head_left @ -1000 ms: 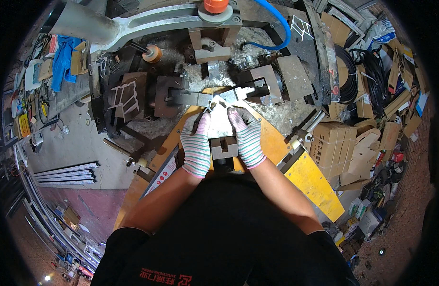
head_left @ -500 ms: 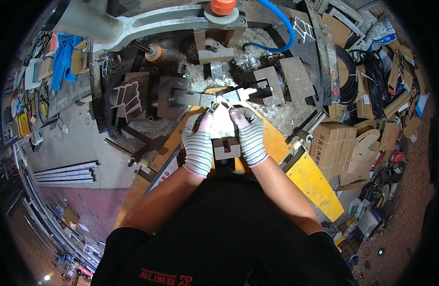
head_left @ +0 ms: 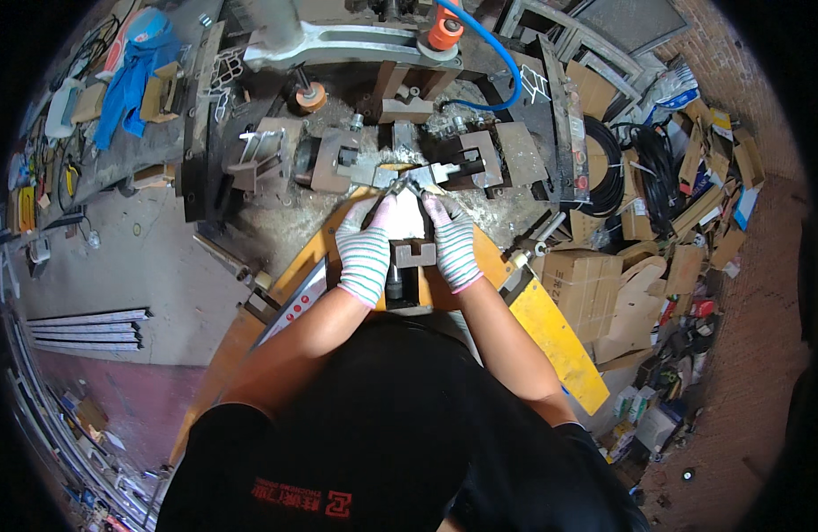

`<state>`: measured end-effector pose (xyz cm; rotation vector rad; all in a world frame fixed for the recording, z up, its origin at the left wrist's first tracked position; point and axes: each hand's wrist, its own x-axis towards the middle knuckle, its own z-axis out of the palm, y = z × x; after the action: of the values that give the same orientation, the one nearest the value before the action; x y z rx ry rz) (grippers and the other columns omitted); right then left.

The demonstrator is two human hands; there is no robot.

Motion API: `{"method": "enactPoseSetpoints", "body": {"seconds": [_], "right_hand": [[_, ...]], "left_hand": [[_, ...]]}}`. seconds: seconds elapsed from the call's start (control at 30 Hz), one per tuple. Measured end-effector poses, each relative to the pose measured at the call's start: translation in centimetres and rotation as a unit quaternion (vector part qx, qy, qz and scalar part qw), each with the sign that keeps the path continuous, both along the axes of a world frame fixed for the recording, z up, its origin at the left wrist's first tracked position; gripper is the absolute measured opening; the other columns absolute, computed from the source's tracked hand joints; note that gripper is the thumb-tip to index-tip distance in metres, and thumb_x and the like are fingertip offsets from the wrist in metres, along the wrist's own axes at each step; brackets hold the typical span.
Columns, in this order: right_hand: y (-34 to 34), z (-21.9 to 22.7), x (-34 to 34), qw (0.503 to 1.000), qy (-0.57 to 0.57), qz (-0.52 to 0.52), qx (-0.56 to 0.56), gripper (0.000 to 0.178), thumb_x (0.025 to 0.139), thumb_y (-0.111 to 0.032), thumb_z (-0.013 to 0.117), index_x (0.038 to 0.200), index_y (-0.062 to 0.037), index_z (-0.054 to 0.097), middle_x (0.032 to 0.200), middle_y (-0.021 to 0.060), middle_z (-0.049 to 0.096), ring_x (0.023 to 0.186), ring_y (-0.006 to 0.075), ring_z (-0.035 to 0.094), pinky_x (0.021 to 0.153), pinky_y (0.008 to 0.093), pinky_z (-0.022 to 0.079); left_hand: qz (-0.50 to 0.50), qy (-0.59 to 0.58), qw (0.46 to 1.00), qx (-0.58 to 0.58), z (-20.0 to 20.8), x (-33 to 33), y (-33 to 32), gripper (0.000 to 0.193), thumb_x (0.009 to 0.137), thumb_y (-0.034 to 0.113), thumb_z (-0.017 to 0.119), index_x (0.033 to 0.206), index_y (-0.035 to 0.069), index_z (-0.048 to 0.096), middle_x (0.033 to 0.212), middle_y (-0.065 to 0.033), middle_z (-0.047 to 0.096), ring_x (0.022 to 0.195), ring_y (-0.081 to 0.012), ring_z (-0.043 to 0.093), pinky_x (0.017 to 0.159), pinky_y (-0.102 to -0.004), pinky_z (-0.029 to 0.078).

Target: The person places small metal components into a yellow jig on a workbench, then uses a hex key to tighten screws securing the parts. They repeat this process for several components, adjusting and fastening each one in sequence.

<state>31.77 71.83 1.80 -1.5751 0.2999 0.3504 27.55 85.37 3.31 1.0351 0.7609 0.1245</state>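
Note:
My left hand (head_left: 365, 253), in a pink, white and green striped glove with grey fingers, is closed at the middle of a metal machine. Facing it, my right hand (head_left: 455, 244) wears a matching glove and is closed too. The fingertips of both hands meet around a small silvery metal piece (head_left: 409, 186), whose shape is partly hidden by fingers and glare. Just beyond it, two machine jaws (head_left: 336, 161) come in from the sides, the right jaw (head_left: 480, 160) angled toward the same spot. A notched steel block (head_left: 414, 254) sits between my wrists.
A grey machine arm (head_left: 347, 40) spans the far side, with an orange-capped part (head_left: 445, 34) and a blue hose (head_left: 521, 75). Cut profile pieces (head_left: 263, 146) lie at the left. Yellow plate (head_left: 558, 341) and cardboard box (head_left: 579, 288) stand at right. Long profiles (head_left: 90, 330) lie at left.
The whole view has shifted, with the surroundings sliding left and somewhat upward in the right part. My hands stay together at the machine's middle, fingers still closed around the small piece.

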Motion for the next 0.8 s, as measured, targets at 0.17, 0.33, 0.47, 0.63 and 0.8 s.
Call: {"method": "enactPoseSetpoints", "body": {"seconds": [0.17, 0.33, 0.47, 0.63, 0.8], "right_hand": [[-0.1, 3.7, -0.3, 0.927, -0.314, 0.040, -0.204, 0.019, 0.099, -0.016, 0.066, 0.106, 0.0011, 0.072, 0.101, 0.0115, 0.067, 0.093, 0.0196, 0.061, 0.085, 0.0333, 0.050], [-1.5, 8.5, -1.3, 0.904, -0.395, 0.087, -0.141, 0.031, 0.106, -0.022, 0.052, 0.115, 0.0013, 0.070, 0.107, 0.0079, 0.060, 0.078, 0.0119, 0.055, 0.074, 0.0283, 0.047], [-4.0, 9.1, -2.4, 0.892, -0.401, 0.069, -0.200, 0.020, 0.101, -0.011, 0.057, 0.113, 0.0004, 0.069, 0.107, 0.0109, 0.064, 0.088, 0.0162, 0.060, 0.083, 0.0309, 0.050], [-11.8, 8.3, -1.7, 0.883, -0.375, 0.029, -0.282, 0.021, 0.096, -0.010, 0.065, 0.114, 0.0003, 0.070, 0.113, 0.0173, 0.065, 0.105, 0.0279, 0.064, 0.095, 0.0360, 0.050], [-22.7, 4.8, 4.2, 0.863, -0.366, -0.093, -0.336, 0.021, 0.097, -0.011, 0.064, 0.113, 0.0015, 0.069, 0.108, 0.0139, 0.069, 0.103, 0.0222, 0.065, 0.098, 0.0336, 0.049]], "left_hand": [[-0.022, -0.090, 0.991, 0.098, 4.0, -0.4, 0.6, 0.021, 0.094, 0.013, 0.075, 0.111, 0.001, 0.074, 0.092, 0.0012, 0.070, 0.082, -0.0068, 0.062, 0.076, -0.0235, 0.051], [-0.028, -0.140, 0.981, 0.132, 8.7, -2.4, 3.4, 0.024, 0.094, 0.018, 0.074, 0.112, 0.003, 0.071, 0.092, -0.0013, 0.068, 0.073, -0.0052, 0.058, 0.066, -0.0202, 0.046], [0.003, -0.172, 0.984, 0.055, 10.3, -4.8, 5.3, 0.026, 0.097, 0.020, 0.066, 0.116, 0.001, 0.066, 0.075, -0.0004, 0.058, 0.059, -0.0072, 0.050, 0.056, -0.0234, 0.041], [0.044, -0.232, 0.971, 0.043, 9.7, -7.4, 5.8, 0.026, 0.099, 0.024, 0.059, 0.112, 0.001, 0.062, 0.068, -0.0013, 0.051, 0.062, -0.0102, 0.049, 0.061, -0.0258, 0.041], [0.074, -0.202, 0.974, 0.067, 9.4, -11.5, 4.1, 0.026, 0.098, 0.025, 0.060, 0.112, 0.003, 0.059, 0.079, -0.0039, 0.059, 0.070, -0.0131, 0.056, 0.068, -0.0276, 0.047]]}}
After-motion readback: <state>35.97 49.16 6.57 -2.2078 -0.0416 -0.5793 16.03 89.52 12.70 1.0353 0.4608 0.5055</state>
